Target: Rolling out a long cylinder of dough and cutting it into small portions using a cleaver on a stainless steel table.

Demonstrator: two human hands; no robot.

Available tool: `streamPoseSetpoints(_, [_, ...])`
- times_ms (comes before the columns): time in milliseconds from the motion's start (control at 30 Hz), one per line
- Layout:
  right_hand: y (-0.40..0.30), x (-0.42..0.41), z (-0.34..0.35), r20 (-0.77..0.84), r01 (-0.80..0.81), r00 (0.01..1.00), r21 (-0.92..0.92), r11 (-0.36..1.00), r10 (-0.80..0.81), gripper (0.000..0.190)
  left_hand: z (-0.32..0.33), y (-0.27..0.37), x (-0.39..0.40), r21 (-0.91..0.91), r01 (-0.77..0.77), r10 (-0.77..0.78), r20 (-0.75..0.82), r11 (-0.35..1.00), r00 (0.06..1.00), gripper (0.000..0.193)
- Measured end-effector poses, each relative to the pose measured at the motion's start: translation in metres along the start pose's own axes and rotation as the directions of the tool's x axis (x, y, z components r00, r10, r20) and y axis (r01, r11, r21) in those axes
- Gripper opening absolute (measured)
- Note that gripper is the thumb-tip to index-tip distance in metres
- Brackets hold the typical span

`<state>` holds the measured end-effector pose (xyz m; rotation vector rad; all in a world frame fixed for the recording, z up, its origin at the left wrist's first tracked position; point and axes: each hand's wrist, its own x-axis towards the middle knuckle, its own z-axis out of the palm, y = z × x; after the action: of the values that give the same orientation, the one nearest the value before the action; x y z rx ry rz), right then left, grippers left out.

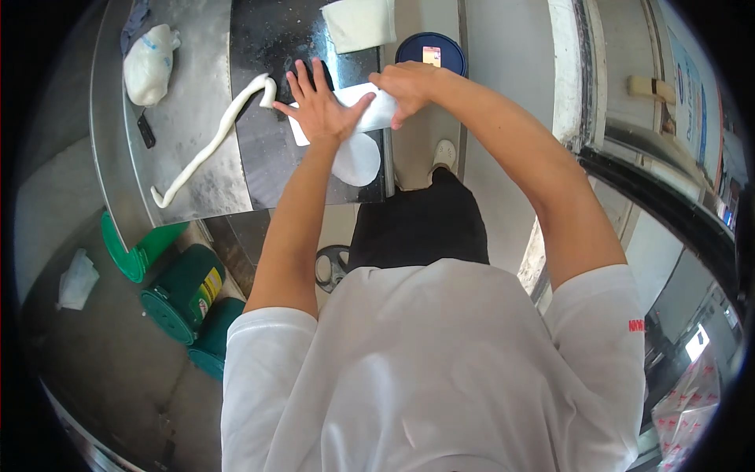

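Note:
My left hand (321,112) lies palm down with fingers spread on a flat white strip (379,112), perhaps dough, on the dark worktop (274,168). My right hand (407,88) grips the strip's right end at the worktop's right edge. Just below the strip, close to my left wrist, is a thin white rounded piece (357,160), also dough-like. A long rope of white dough (215,141) runs from beside my left fingers down across the steel part of the table, its upper end bent over.
A folded pale cloth (360,25) sits at the worktop's far edge. On the steel surface (194,76) are a tied plastic bag (147,68) with white contents and a small black object (145,131). Green buckets (183,295) stand lower left; a dark blue round container (407,48) is beyond my right hand.

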<state>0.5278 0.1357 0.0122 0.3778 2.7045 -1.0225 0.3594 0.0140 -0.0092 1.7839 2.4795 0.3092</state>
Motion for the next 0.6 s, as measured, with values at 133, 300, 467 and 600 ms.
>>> streamPoseSetpoints(133, [-0.034, -0.044, 0.079, -0.104, -0.053, 0.992, 0.171, 0.984, 0.071, 0.078, -0.007, -0.003, -0.047, -0.042, -0.217, 0.22, 0.122, 0.975, 0.968, 0.118])
streamPoseSetpoints(300, [-0.01, -0.055, 0.02, -0.028, -0.068, 0.997, 0.117, 0.991, 0.072, 0.079, -0.013, 0.029, -0.019, -0.03, -0.17, 0.172, 0.082, 0.985, 0.982, 0.12])
streamPoseSetpoints(467, [-0.01, 0.002, 0.008, -0.024, -0.029, 0.999, 0.19, 0.981, 0.034, 0.075, 0.001, -0.019, 0.016, -0.123, -0.189, 0.185, -0.045, 0.974, 0.982, 0.116])
streamPoseSetpoints(600, [-0.057, -0.032, 0.061, -0.019, -0.191, 0.98, 0.196, 0.962, 0.199, 0.082, -0.017, -0.023, -0.034, -0.124, -0.346, 0.361, 0.136, 0.93, 0.922, 0.116])
